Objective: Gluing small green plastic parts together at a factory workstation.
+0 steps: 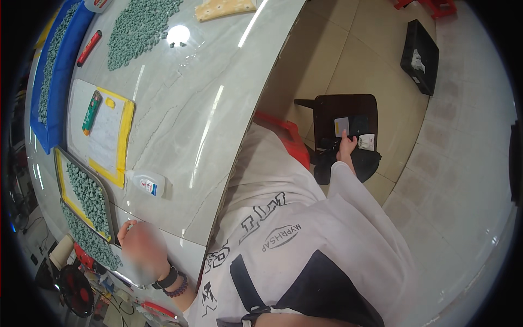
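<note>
At the lower left my left hand (144, 250), with a dark watch and a beaded bracelet on its wrist, rests at the table edge. Its fingertips are curled together beside green stones (87, 191) in a yellow-lined tray (113, 218). A blurred patch covers most of this hand, so what is between the fingers cannot be made out. On the right my right hand (347, 148) reaches over a dark stool (327, 109). Its fingers are apart, close to a light grey flat rectangular thing (341, 126). Around it lie a black bag (329, 169) and a white packet (366, 142).
The marbled table (180, 125) carries a clear bottle (147, 183), a yellow-framed sheet (124, 136), a green box cutter (92, 113), a red marker (89, 48), a blue bin (68, 76) and a heap of green stones (139, 27). A black crate (427, 71) stands on the floor.
</note>
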Available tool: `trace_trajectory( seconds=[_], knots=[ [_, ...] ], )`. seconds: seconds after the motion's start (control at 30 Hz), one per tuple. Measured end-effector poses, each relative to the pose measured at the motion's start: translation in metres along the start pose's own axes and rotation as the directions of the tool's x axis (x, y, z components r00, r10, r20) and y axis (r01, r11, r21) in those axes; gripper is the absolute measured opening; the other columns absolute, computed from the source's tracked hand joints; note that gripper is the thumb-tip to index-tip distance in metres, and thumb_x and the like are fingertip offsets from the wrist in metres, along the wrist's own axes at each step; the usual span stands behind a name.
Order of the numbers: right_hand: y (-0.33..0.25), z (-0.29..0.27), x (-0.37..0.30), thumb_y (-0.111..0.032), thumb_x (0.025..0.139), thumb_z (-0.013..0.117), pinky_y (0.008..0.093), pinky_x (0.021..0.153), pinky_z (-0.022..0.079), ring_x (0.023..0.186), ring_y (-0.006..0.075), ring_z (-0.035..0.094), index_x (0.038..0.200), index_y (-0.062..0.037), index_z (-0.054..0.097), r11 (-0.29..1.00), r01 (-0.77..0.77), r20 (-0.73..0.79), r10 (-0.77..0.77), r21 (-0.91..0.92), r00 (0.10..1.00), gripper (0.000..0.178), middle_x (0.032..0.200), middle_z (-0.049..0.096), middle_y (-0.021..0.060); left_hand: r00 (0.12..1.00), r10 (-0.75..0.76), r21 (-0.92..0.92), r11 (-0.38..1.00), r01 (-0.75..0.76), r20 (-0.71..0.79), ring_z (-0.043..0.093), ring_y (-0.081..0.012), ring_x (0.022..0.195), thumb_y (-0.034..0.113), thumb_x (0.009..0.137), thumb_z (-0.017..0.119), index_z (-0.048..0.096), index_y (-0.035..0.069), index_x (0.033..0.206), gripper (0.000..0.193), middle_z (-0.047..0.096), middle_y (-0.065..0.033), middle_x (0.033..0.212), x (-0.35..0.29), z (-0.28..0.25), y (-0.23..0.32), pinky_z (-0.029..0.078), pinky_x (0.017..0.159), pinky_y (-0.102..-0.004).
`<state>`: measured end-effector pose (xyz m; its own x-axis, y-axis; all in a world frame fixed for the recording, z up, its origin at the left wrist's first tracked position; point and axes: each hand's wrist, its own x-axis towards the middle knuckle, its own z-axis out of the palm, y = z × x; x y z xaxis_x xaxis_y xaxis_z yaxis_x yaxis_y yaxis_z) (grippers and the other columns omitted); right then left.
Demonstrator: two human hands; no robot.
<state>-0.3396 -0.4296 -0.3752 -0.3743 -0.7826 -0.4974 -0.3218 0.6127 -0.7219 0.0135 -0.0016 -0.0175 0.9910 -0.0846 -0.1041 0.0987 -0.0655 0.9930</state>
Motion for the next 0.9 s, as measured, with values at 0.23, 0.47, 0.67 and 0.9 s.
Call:
trace_trajectory(
  seconds=[0.23, 0.47, 0.67, 0.9],
  knots=[
    [-0.01, 0.012, 0.004, -0.04, 0.067, 0.079, 0.0369, 0.098, 0.036, 0.119, 0.0284, 0.041, 0.135, 0.002, 0.026, 0.997, -0.048, -0.204, 0.058, 0.055, 0.977, 0.096, 0.133, 0.036, 0.0192, 1.0, 0.006, -0.003, 1.0, -0.007, -0.011, 0.05, -0.0112, 0.074, 0.005, 0.089, 0.049, 0.052, -0.003, 0.108, 0.02, 0.057, -0.0097, 0.098, 0.0, -0.002, -0.002, 0.041, 0.066, -0.021],
    [0.011, 0.012, 0.003, -0.042, 0.065, 0.079, 0.0401, 0.095, 0.039, 0.111, 0.0326, 0.044, 0.133, -0.0002, 0.03, 0.932, 0.067, -0.178, -0.139, -0.357, 0.974, 0.094, 0.125, 0.04, 0.0206, 1.0, 0.004, -0.001, 1.0, -0.004, -0.011, 0.051, -0.0113, 0.074, 0.004, 0.089, 0.049, 0.052, -0.003, 0.107, 0.019, 0.056, -0.0097, 0.099, -0.001, 0.001, -0.001, 0.041, 0.065, -0.0205],
    [0.0, 0.011, 0.006, -0.049, 0.069, 0.074, 0.0398, 0.099, 0.036, 0.121, 0.0345, 0.038, 0.135, 0.0043, 0.025, 0.986, 0.037, -0.121, -0.057, -0.161, 0.991, 0.098, 0.133, 0.034, 0.0241, 1.0, 0.004, -0.01, 1.0, -0.004, -0.007, 0.05, -0.0111, 0.074, 0.004, 0.089, 0.049, 0.052, -0.002, 0.107, 0.019, 0.056, -0.0094, 0.098, -0.001, 0.0, -0.001, 0.041, 0.065, -0.0204],
    [-0.06, 0.04, -0.005, -0.07, 0.057, 0.068, 0.0445, 0.094, 0.04, 0.11, 0.0334, 0.045, 0.123, 0.0059, 0.038, 0.885, -0.373, -0.53, 0.182, -0.278, 0.828, 0.105, 0.118, 0.044, 0.0194, 1.0, -0.002, -0.006, 1.0, 0.002, -0.029, 0.05, -0.0105, 0.074, 0.004, 0.089, 0.049, 0.052, -0.002, 0.106, 0.018, 0.055, -0.0089, 0.097, -0.001, 0.003, 0.001, 0.04, 0.066, -0.0202]
  ],
)
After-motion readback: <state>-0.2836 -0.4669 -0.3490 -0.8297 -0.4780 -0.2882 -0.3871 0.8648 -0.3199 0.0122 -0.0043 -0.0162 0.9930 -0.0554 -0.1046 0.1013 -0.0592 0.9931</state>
